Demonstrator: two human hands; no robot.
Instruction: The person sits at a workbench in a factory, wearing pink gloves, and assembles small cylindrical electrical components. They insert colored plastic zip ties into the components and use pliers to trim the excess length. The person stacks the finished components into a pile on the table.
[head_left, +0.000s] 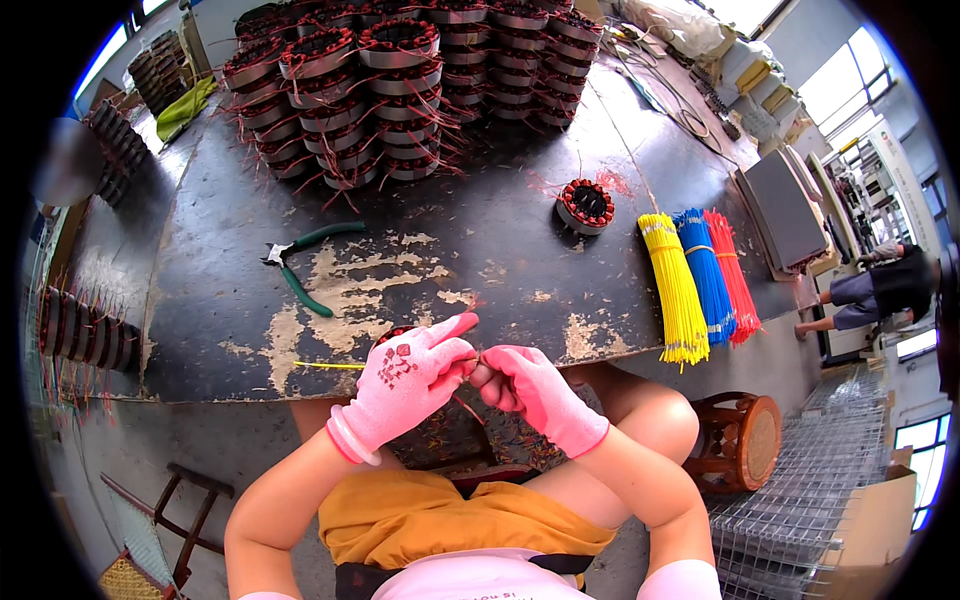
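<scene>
My left hand (405, 380), in a pink glove with a dark print, is at the table's near edge. Its thumb and fingertips are pinched together, index finger pointing out. Against them press the closed fingertips of my right hand (540, 393), also gloved in pink. A thin wire (468, 408) shows below the meeting fingers; the grip itself is mostly hidden. Behind my left hand, a wound stator ring (396, 333) with red and black windings is largely covered. From beside that hand a yellow wire (330, 365) sticks out to the left over the tabletop.
Green-handled cutters (298, 262) lie open at left. Stacked stators (400, 95) fill the back, and a single stator (586, 206) sits right of centre. Yellow (675, 290), blue (706, 275) and red wire bundles (733, 275) lie right. A wooden stool (735, 440) stands below.
</scene>
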